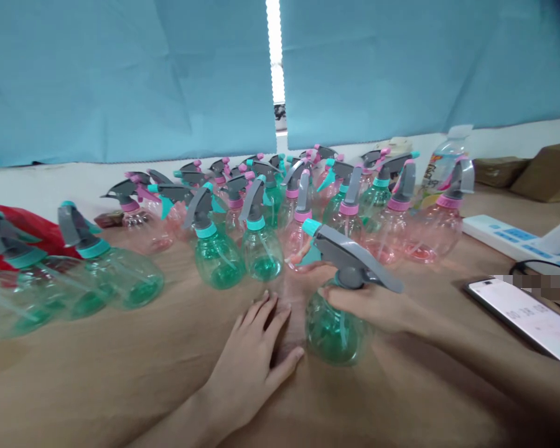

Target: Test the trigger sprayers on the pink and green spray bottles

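Note:
Around the neck of a green spray bottle my right hand is closed, just under its grey trigger head with a teal nozzle. The bottle is upright at the front middle of the table; whether its base touches the wood I cannot tell. My left hand lies flat on the tabletop to the left of that bottle, fingers spread and holding nothing. Beyond its fingertips stand two more green spray bottles with teal collars. A pink spray bottle is partly hidden behind my right fingers.
Many pink and green spray bottles crowd the back. Several green ones stand at left by a red bag. At right are a phone, a white power strip, a labelled drink bottle and a brown box.

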Demonstrator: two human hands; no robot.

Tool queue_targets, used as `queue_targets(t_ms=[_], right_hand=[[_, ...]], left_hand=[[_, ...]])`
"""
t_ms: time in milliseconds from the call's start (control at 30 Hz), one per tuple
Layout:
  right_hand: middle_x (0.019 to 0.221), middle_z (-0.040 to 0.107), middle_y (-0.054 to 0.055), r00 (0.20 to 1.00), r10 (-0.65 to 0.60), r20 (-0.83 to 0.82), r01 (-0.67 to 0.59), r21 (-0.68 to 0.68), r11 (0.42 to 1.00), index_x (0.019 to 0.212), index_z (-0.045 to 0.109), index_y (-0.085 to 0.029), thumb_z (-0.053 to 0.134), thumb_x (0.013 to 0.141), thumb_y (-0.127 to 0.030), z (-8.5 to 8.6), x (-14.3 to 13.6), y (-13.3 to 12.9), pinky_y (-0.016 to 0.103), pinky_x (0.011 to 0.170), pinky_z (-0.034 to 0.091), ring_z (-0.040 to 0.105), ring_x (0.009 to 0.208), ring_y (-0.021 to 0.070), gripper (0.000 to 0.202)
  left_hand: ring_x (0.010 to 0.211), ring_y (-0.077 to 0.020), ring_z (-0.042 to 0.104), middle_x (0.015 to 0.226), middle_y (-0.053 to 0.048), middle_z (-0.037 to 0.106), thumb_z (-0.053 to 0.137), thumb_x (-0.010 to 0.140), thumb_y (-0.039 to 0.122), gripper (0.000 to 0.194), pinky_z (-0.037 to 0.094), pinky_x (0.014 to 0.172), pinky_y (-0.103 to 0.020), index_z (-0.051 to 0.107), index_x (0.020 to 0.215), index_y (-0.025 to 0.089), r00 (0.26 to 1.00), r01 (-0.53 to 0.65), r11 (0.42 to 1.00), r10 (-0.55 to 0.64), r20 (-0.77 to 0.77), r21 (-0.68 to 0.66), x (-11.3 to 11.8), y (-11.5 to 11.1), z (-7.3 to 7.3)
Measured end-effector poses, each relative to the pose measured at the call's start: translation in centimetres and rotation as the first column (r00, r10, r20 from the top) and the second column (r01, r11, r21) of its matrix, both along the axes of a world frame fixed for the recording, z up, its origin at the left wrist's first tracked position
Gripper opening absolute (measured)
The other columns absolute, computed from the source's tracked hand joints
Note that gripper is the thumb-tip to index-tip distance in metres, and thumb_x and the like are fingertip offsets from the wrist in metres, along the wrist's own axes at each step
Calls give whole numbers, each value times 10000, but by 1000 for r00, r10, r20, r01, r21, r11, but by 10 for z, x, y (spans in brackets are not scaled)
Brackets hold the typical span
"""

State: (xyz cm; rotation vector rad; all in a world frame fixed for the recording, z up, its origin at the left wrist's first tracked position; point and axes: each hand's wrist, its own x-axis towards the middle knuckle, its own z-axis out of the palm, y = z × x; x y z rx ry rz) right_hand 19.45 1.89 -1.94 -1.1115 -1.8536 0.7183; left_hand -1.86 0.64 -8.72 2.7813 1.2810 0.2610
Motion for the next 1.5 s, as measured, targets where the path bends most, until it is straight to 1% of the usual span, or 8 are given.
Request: queue_targets(t_ms=[100, 300, 533, 767, 967, 1133, 1300, 1500], right_hand=[[803, 611, -20, 995, 33, -94, -37, -48, 998, 1068, 513, -265, 469, 648, -139, -6, -1, 1, 269, 468, 421, 466, 471, 114, 440], [682, 539, -49, 987, 73, -146, -76, -11, 997, 1101, 533, -279, 479, 653, -110, -9, -3, 3, 254, 514, 436, 485, 530, 126, 483], [887, 587, -10, 976, 71, -207, -59, 62, 996, 1042, 599, -255, 495, 646, -77, -11, -8, 3, 247, 583, 456, 515, 639, 114, 446], [732, 537, -52, 961, 123, -248, -115, 50, 992, 958, 625, -270, 493, 645, -45, -10, -24, 0, 263, 532, 410, 425, 539, 109, 408], [791, 597, -26, 956, 166, -243, -166, 20, 986, 1046, 557, -273, 510, 709, -131, -8, -60, -5, 312, 576, 489, 550, 598, 145, 369], [929, 628, -4, 912, 296, -283, -293, 57, 955, 1142, 513, -257, 528, 709, -77, -12, -102, -6, 340, 809, 528, 634, 805, 146, 469], [853, 616, -15, 921, 321, -221, -301, 118, 946, 1147, 512, -251, 563, 761, -137, -9, -145, -6, 309, 723, 527, 617, 774, 148, 406], [806, 554, -19, 942, 326, -79, -315, 127, 940, 953, 527, -228, 668, 749, -419, 8, -171, -3, 291, 605, 479, 565, 717, 151, 313]], left_hand=[[1321, -342, 359, 1440, -156, 412, 510, 921, 420, 517, 359, 1021, -538, 444, 1356, 148, 1000, 1, 1000, 0, 17, -18, 0, 0, 1], [1289, -332, 391, 1409, -134, 439, 572, 876, 374, 517, 363, 1016, -523, 433, 1340, 196, 992, -24, 997, 33, 126, -71, 2, -2, 3], [1252, -301, 427, 1369, -136, 447, 648, 801, 314, 644, 373, 1029, -466, 354, 1356, 171, 956, 23, 984, 30, 293, -176, 9, -13, 9], [1270, -268, 413, 1365, -113, 446, 646, 827, 329, 641, 356, 1054, -436, 301, 1352, 202, 896, 60, 957, 73, 438, -282, 7, -25, 20], [1280, -278, 397, 1399, -101, 405, 634, 849, 322, 704, 352, 1048, -466, 201, 1401, 262, 866, 36, 978, 72, 494, -206, -16, -37, 30], [1247, -282, 431, 1349, -89, 440, 632, 842, 308, 650, 385, 1018, -473, 242, 1362, 279, 835, -37, 988, 114, 538, -152, -46, -49, 30], [1163, -296, 506, 1260, -81, 502, 656, 817, 349, 622, 456, 947, -455, 299, 1323, 283, 795, -178, 984, 158, 586, -24, -74, -56, 29], [1105, -305, 541, 1175, -72, 541, 649, 831, 401, 483, 487, 899, -466, 405, 1231, 284, 800, -313, 940, 186, 571, 133, -102, -53, 33]])
